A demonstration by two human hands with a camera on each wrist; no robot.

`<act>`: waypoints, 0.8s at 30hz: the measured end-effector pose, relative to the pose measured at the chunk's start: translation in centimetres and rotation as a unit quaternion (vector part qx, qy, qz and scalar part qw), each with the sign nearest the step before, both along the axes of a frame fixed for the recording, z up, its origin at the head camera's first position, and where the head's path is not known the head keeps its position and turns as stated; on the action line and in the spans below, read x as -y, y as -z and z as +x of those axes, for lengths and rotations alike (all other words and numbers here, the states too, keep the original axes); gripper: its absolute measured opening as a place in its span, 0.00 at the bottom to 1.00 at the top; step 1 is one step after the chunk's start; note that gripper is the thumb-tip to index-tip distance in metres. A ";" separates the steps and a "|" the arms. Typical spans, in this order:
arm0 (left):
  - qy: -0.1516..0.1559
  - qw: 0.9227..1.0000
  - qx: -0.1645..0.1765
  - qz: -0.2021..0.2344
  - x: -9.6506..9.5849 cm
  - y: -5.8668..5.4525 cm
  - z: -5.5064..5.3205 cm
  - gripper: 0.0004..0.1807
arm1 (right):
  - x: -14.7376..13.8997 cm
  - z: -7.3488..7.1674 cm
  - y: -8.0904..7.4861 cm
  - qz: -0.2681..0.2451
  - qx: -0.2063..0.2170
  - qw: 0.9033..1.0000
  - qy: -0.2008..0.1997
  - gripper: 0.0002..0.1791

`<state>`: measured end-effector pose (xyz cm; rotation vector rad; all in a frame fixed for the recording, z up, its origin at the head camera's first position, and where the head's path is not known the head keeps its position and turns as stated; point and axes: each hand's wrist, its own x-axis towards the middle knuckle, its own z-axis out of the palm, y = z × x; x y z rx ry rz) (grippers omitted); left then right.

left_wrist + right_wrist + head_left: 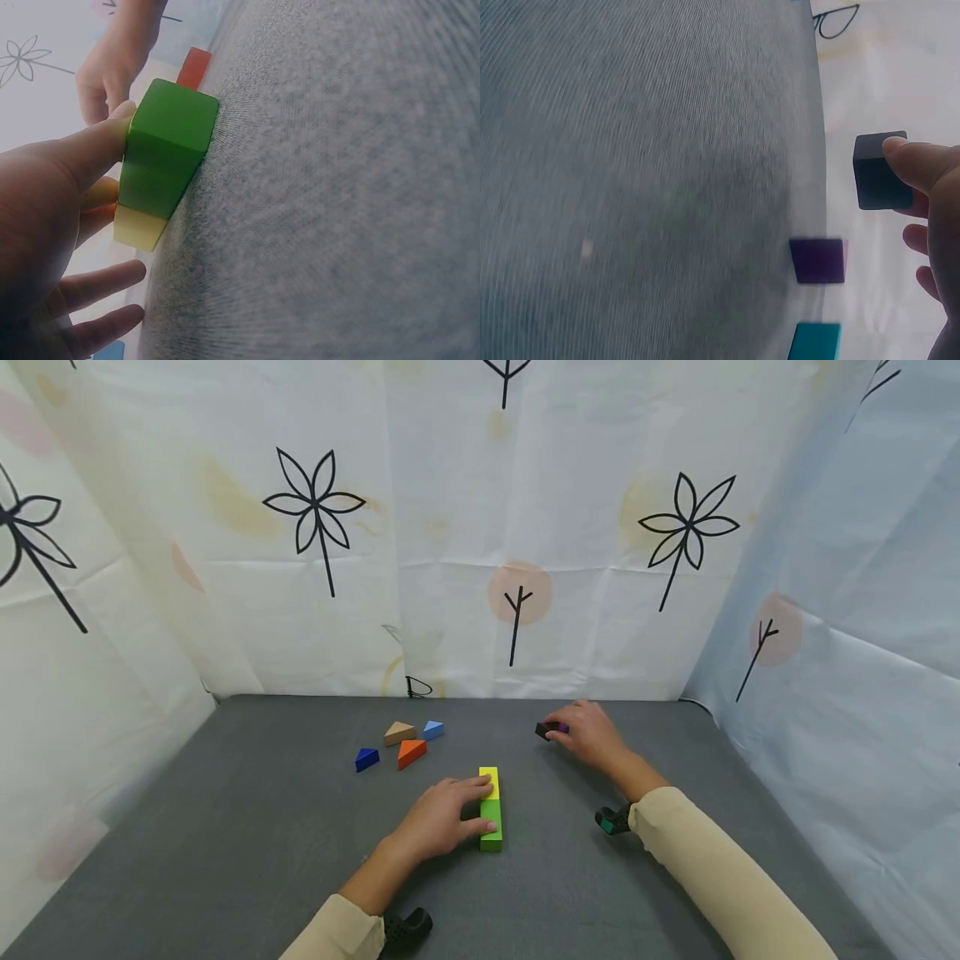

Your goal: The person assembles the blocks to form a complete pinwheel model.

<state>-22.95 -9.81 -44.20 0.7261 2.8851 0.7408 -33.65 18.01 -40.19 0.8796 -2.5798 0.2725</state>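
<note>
A green block (491,827) and a yellow block (492,785) stand end to end in a straight line on the table. My left hand (442,817) reaches over from their left, with the thumb on the green block and a finger on the yellow one. Its other fingers (105,285) stretch out apart from the blocks. Farther off at the right, my right hand (588,737) pinches a black block (883,180) between thumb and fingers. Beyond it in the right wrist view sit a purple block (819,261) and a teal block (815,343).
Left of the line lie several triangular blocks: tan (400,733), light blue (432,731), orange (411,753) and dark blue (367,760). A red block (195,67) shows past the green one in the left wrist view. White patterned cloth (450,527) hangs behind the grey table (247,827).
</note>
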 end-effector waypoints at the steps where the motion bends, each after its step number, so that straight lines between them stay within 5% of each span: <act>1: 0.000 1.000 0.000 0.002 0.0 0.0 0.0 0.34 | 0.3 -0.1 0.0 0.000 -0.002 1.000 -0.004 0.13; 11: 0.003 1.000 -0.004 0.007 0.1 -0.1 0.0 0.34 | 2.7 -0.4 0.6 -0.006 0.003 1.000 -0.008 0.14; 19: 0.002 1.000 0.001 0.008 0.0 0.0 0.0 0.34 | 4.3 -0.3 1.5 -0.048 0.056 0.997 -0.003 0.14; 24: 0.001 1.000 0.003 0.008 0.0 -0.1 0.0 0.34 | 5.6 0.1 1.7 -0.084 0.124 0.988 0.023 0.13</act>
